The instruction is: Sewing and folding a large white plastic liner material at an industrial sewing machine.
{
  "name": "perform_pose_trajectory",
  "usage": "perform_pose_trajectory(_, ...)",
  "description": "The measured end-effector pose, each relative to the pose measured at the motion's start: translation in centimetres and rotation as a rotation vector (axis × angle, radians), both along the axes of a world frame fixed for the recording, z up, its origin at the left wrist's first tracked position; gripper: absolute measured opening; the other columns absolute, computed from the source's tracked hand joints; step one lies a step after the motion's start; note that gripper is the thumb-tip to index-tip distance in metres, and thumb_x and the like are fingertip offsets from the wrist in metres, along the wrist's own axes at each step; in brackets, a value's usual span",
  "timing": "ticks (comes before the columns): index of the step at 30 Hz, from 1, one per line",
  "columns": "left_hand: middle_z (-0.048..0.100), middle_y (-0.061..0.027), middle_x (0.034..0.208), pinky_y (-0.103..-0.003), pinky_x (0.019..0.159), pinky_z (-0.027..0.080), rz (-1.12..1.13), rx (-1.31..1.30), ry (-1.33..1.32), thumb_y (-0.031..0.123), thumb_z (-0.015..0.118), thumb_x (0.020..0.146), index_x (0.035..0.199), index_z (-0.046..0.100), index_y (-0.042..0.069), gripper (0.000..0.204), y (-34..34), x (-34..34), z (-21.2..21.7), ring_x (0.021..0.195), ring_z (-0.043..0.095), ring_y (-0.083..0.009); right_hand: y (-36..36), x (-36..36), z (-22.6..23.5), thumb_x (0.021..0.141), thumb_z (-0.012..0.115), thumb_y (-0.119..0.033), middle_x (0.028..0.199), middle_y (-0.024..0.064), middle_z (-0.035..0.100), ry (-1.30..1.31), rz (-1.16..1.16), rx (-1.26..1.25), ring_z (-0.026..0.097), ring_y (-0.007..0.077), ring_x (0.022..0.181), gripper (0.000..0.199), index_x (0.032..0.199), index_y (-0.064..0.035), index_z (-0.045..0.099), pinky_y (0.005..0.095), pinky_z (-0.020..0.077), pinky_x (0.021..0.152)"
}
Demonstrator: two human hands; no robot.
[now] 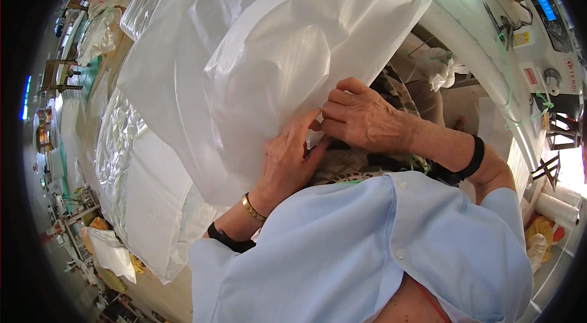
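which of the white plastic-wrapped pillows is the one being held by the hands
The big upper pillow, raised over the others: both hands, left and right, pinch its lower edge. The other wrapped pillows lie flat on the left, untouched.

Bright overhead glare, fisheye-warped dark rim

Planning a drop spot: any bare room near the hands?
Little. The left hand and right hand pinch the white bag edge; stacked bags fill the left. One bare patch lies right of the right forearm, between the crumpled cloth and the sewing machine.
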State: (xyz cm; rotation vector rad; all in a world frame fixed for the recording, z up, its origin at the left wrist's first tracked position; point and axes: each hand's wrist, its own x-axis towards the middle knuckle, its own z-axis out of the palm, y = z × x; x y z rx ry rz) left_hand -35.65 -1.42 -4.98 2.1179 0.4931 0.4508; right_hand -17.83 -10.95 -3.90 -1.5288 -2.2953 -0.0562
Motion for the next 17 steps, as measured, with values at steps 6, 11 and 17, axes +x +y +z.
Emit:
perform_pose_trajectory(6, 0.065, -0.0054, 0.088, -0.025, 0.054, 0.046, -0.010, -0.038, -0.015, -0.005, 0.065, 0.081, 0.124, 0.052, 0.004, 0.046, -0.2, -0.5, -0.5, 0.057, 0.058, -0.0088, -0.2, 0.2, 0.8, 0.074, 0.064, -0.013, 0.081, 0.0031, 0.056, 0.134, -0.092, -0.074, 0.056, 0.0208, 0.085, 0.014, 0.088, -0.0087, 0.065, 0.0368, 0.0409, 0.089)
perform_pose_trajectory(11, 0.061, -0.0048, 0.082, -0.023, 0.057, 0.048, 0.054, -0.195, -0.125, -0.007, 0.058, 0.084, 0.114, 0.056, 0.002, 0.031, -0.3, -0.3, 0.0, 0.062, 0.061, -0.0083, -0.2, 0.9, 2.7, 0.078, 0.071, -0.008, 0.100, 0.0032, 0.065, 0.253, -0.219, -0.144, 0.059, 0.0246, 0.095, 0.015, 0.090, -0.0093, 0.063, 0.0423, 0.0375, 0.094)
perform_pose_trajectory(17, 0.060, -0.0067, 0.084, -0.020, 0.057, 0.047, -0.037, 0.202, -0.130, 0.007, 0.072, 0.082, 0.101, 0.061, 0.006, 0.022, 0.2, 0.8, 1.5, 0.061, 0.061, -0.0162, 0.1, 1.2, 4.8, 0.083, 0.067, -0.013, 0.096, 0.0022, 0.068, 0.367, -0.316, -0.308, 0.058, 0.0206, 0.103, 0.012, 0.095, -0.0115, 0.066, 0.0422, 0.0314, 0.103)
